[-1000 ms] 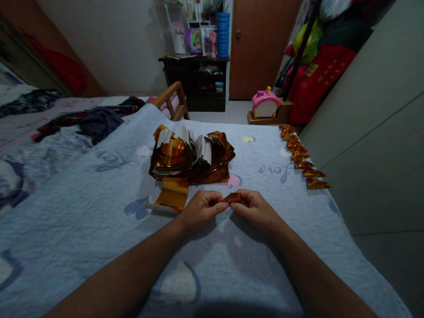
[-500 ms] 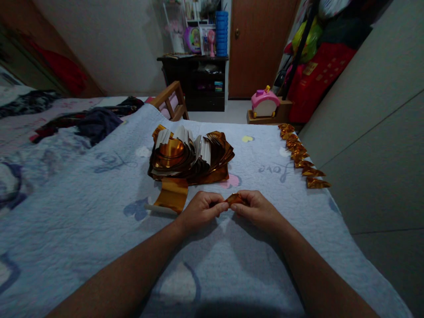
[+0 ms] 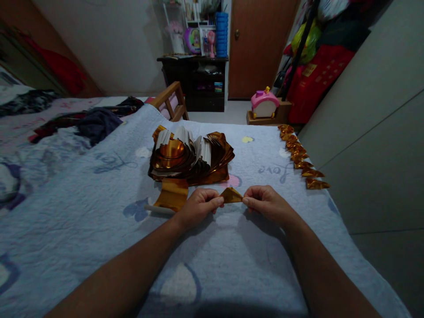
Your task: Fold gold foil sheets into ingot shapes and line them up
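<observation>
A small folded gold paper piece (image 3: 231,195) is stretched between my two hands just above the blue quilt (image 3: 99,212). My left hand (image 3: 198,205) pinches its left tip with closed fingers, and my right hand (image 3: 265,202) pinches its right tip the same way. Just beyond my hands lies a heap of gold foil sheets (image 3: 190,155), curled and fanned, with one loose gold sheet (image 3: 172,193) curling toward my left hand.
A row of several folded gold pieces (image 3: 300,155) runs along the quilt's right edge beside a grey wall. Dark clothes (image 3: 96,121) lie at the far left. A wooden chair (image 3: 172,102), a dark shelf (image 3: 195,81), a pink toy (image 3: 264,102) and a door stand beyond.
My hands have moved apart and lifted slightly, pulling the gold piece out into a wider pointed shape between them.
</observation>
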`<state>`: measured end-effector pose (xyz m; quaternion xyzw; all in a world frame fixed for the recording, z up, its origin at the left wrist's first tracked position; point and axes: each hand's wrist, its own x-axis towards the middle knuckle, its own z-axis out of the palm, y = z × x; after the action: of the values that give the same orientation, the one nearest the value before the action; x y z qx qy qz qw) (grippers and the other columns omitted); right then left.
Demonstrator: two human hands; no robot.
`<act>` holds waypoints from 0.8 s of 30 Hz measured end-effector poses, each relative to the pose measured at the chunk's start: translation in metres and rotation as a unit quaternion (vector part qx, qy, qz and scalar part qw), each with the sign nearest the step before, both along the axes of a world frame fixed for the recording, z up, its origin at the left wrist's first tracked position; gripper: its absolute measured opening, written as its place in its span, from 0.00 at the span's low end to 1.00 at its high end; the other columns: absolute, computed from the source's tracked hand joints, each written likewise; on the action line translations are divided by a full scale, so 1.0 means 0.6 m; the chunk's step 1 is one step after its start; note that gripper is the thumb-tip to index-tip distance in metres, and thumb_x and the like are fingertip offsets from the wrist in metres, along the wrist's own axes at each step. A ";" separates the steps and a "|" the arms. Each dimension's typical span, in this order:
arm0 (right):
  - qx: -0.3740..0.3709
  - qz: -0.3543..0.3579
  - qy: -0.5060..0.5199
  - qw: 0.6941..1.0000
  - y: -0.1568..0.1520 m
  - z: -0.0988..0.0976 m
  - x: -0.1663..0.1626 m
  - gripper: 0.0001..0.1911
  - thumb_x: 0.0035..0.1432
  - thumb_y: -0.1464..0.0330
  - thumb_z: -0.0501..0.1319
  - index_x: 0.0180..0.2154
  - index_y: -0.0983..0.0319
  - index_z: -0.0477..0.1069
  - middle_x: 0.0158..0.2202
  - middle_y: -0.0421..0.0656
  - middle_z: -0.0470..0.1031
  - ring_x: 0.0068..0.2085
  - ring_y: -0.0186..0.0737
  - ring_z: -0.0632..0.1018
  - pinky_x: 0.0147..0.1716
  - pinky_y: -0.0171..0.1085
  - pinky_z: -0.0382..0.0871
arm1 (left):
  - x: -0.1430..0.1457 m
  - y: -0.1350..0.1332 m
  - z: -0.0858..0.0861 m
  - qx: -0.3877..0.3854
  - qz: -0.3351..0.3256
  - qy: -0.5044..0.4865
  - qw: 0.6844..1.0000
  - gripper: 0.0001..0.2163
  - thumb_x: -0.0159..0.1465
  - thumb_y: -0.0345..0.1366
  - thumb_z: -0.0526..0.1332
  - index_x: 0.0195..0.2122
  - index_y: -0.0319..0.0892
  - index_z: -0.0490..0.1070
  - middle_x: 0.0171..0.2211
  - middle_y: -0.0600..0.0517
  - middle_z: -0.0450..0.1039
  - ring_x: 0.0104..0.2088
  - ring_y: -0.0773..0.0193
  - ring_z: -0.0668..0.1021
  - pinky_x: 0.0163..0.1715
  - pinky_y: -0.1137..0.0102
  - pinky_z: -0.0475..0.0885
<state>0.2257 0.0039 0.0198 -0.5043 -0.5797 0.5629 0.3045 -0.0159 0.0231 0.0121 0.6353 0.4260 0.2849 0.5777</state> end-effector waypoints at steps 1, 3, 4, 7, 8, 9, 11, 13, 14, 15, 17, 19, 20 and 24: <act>0.002 -0.008 -0.004 1.000 0.001 0.000 0.006 0.14 0.54 0.58 0.65 0.26 0.62 0.71 0.20 0.37 0.68 0.21 0.30 0.63 0.20 0.32 0.52 | -0.001 0.001 0.000 -0.004 0.012 -0.006 1.000 0.17 0.60 0.48 0.63 0.24 0.39 0.73 0.19 0.56 0.64 0.22 0.69 0.64 0.25 0.73 0.57; 0.013 -0.035 -0.004 0.999 0.004 0.000 0.017 0.15 0.55 0.57 0.65 0.25 0.62 0.69 0.20 0.37 0.66 0.21 0.30 0.62 0.20 0.32 0.52 | -0.004 0.002 0.000 -0.005 0.029 -0.015 0.999 0.17 0.60 0.48 0.63 0.24 0.39 0.73 0.19 0.57 0.63 0.21 0.70 0.62 0.25 0.73 0.57; 0.017 -0.052 0.005 0.999 0.005 0.000 0.020 0.16 0.55 0.57 0.65 0.25 0.61 0.68 0.20 0.36 0.65 0.21 0.30 0.62 0.21 0.32 0.53 | -0.004 0.002 -0.001 -0.004 0.031 -0.015 0.999 0.17 0.61 0.48 0.63 0.24 0.39 0.72 0.19 0.57 0.63 0.21 0.70 0.62 0.25 0.73 0.57; 0.029 -0.084 0.061 0.994 0.007 -0.003 0.011 0.15 0.55 0.56 0.66 0.31 0.61 0.68 0.24 0.35 0.67 0.23 0.30 0.65 0.23 0.32 0.58 | -0.002 0.002 -0.004 0.002 0.008 -0.002 1.000 0.17 0.61 0.47 0.63 0.23 0.39 0.71 0.18 0.56 0.63 0.21 0.70 0.63 0.25 0.73 0.57; 0.026 -0.070 0.074 0.994 0.006 -0.004 0.002 0.15 0.54 0.57 0.67 0.35 0.60 0.70 0.26 0.36 0.68 0.24 0.31 0.66 0.24 0.33 0.60 | 0.000 0.001 -0.005 0.006 -0.002 0.003 1.000 0.17 0.61 0.47 0.63 0.22 0.39 0.69 0.18 0.56 0.63 0.21 0.70 0.63 0.25 0.73 0.57; 0.027 -0.053 0.082 0.995 0.005 -0.005 -0.008 0.16 0.53 0.57 0.68 0.39 0.60 0.71 0.29 0.36 0.70 0.25 0.31 0.67 0.24 0.33 0.61 | 0.002 0.001 -0.006 0.011 -0.011 0.007 1.000 0.17 0.61 0.47 0.63 0.21 0.40 0.68 0.18 0.56 0.63 0.21 0.70 0.63 0.25 0.73 0.57; 0.033 -0.004 0.082 0.996 0.002 -0.008 -0.031 0.17 0.52 0.60 0.68 0.41 0.61 0.72 0.33 0.39 0.72 0.30 0.33 0.71 0.29 0.34 0.64 | 0.006 0.000 -0.009 0.023 -0.023 0.017 0.999 0.18 0.61 0.46 0.62 0.20 0.40 0.67 0.18 0.57 0.62 0.21 0.70 0.62 0.24 0.73 0.57; 0.043 0.014 0.077 0.996 -0.002 -0.010 -0.050 0.14 0.53 0.60 0.67 0.38 0.62 0.72 0.34 0.40 0.73 0.33 0.35 0.72 0.33 0.35 0.65 | 0.008 -0.002 -0.010 0.033 -0.026 0.034 0.999 0.17 0.61 0.46 0.62 0.20 0.40 0.67 0.18 0.57 0.62 0.21 0.70 0.62 0.23 0.73 0.56; 0.052 0.011 0.063 0.997 -0.004 -0.011 -0.057 0.12 0.54 0.60 0.66 0.36 0.62 0.72 0.31 0.39 0.72 0.31 0.34 0.70 0.32 0.35 0.64 | 0.009 -0.002 -0.010 0.037 -0.027 0.043 0.998 0.17 0.61 0.45 0.62 0.21 0.40 0.67 0.18 0.57 0.62 0.21 0.71 0.63 0.23 0.73 0.56; 0.063 0.007 0.049 0.997 -0.005 -0.012 -0.062 0.11 0.56 0.60 0.64 0.33 0.62 0.72 0.29 0.39 0.71 0.30 0.34 0.69 0.31 0.35 0.63 | 0.010 -0.002 -0.011 0.040 -0.028 0.051 0.997 0.17 0.61 0.45 0.62 0.21 0.39 0.67 0.18 0.57 0.62 0.21 0.71 0.63 0.23 0.74 0.56; 0.083 0.000 0.025 0.996 -0.005 -0.013 -0.065 0.11 0.57 0.61 0.62 0.30 0.62 0.72 0.26 0.38 0.70 0.29 0.34 0.68 0.30 0.35 0.61 | 0.010 -0.003 -0.010 0.046 -0.034 0.060 0.997 0.16 0.61 0.44 0.62 0.21 0.39 0.68 0.18 0.57 0.63 0.21 0.71 0.63 0.23 0.74 0.56; 0.089 0.001 0.016 0.996 -0.005 -0.014 -0.062 0.11 0.58 0.62 0.61 0.29 0.62 0.74 0.26 0.39 0.71 0.29 0.35 0.69 0.31 0.36 0.61 | 0.009 -0.003 -0.009 0.054 -0.043 0.061 0.996 0.16 0.62 0.43 0.61 0.21 0.39 0.69 0.19 0.57 0.64 0.22 0.70 0.64 0.24 0.74 0.57; 0.086 0.001 0.016 0.996 -0.004 -0.014 -0.059 0.11 0.58 0.62 0.61 0.30 0.62 0.75 0.27 0.40 0.72 0.30 0.35 0.70 0.31 0.36 0.62 | 0.008 -0.002 -0.009 0.057 -0.046 0.061 0.995 0.16 0.62 0.43 0.61 0.21 0.38 0.69 0.19 0.56 0.64 0.22 0.70 0.65 0.24 0.74 0.58; 0.086 -0.015 0.012 0.996 -0.001 -0.016 -0.045 0.12 0.59 0.61 0.60 0.30 0.61 0.75 0.27 0.41 0.73 0.30 0.36 0.70 0.30 0.36 0.62 | 0.004 -0.001 -0.007 0.055 -0.053 0.052 0.996 0.17 0.63 0.44 0.60 0.21 0.38 0.70 0.18 0.56 0.63 0.21 0.71 0.64 0.23 0.74 0.57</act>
<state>0.1985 0.0031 0.0103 -0.4784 -0.6148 0.5119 0.3622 -0.0132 0.0223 0.0077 0.7016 0.4050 0.2433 0.5334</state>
